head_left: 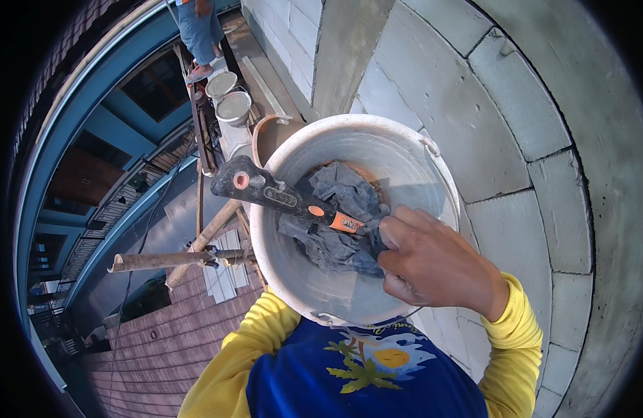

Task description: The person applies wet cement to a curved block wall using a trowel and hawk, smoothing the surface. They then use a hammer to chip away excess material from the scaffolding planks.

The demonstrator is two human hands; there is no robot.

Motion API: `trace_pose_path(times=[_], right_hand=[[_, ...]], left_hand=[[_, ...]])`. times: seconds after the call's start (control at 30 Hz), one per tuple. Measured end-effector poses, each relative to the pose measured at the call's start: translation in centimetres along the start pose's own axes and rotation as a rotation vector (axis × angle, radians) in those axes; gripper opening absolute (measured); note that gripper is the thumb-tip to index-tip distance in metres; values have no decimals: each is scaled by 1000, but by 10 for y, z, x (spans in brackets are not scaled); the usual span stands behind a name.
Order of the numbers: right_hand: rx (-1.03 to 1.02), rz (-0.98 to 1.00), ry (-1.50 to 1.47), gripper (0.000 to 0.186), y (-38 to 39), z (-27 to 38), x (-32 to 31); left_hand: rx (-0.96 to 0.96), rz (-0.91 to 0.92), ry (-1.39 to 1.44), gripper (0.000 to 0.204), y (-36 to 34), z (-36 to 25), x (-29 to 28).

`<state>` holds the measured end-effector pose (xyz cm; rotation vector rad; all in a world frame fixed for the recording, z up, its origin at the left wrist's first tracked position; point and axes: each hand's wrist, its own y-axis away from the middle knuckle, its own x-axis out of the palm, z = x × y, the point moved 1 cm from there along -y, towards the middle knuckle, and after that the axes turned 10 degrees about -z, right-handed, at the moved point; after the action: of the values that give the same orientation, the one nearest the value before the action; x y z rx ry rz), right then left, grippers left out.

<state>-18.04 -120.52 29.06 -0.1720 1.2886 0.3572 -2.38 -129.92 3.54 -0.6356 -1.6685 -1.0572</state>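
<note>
The right hand seemingly grasps the likely stiff hand tool, best held by its handle over the left rim of the bucket; left hand unseen.

You wear a shirt, royal-blue in front, its long yellow sleeves creased. Front print: green palm fronds, yellow-orange sun, white and pale-blue ground. Your right hand: bare.

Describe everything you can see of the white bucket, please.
The white bucket is round and plastic-looking, with a thick rim, stained inner wall and lowered wire handle. Its open mouth faces up, before the person's chest. Crumpled dark grey material lies inside; a black-and-orange tool crosses its left rim. The right hand reaches in from the right.
</note>
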Motion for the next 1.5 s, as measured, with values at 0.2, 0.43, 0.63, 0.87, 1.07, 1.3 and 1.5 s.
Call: trace_pose_path(times=[0.2,0.43,0.63,0.87,1.07,1.3,1.5], right_hand=[[37,-540,-270,16,-5,-7,8],[126,-245,53,16,-24,-39,49],[232,-467,299,18,-17,-18,43],[124,-546,-143,51,-19,-1,34],[155,-433,-344,45,-23,13,54],[352,-576,-867,29,55,10,30],[94,-50,-866,29,93,-40,0]], left_hand=[[-21,-12,-10,93,-3,1,-3],[-76,-25,-31,89,1,8,-5],[-108,-17,-18,86,-2,10,-5],[-129,-27,-28,83,11,2,-15],[-174,-32,-7,79,13,20,-13],[-176,-36,-13,76,12,13,-19],[-141,-56,-22,73,25,3,-30]])
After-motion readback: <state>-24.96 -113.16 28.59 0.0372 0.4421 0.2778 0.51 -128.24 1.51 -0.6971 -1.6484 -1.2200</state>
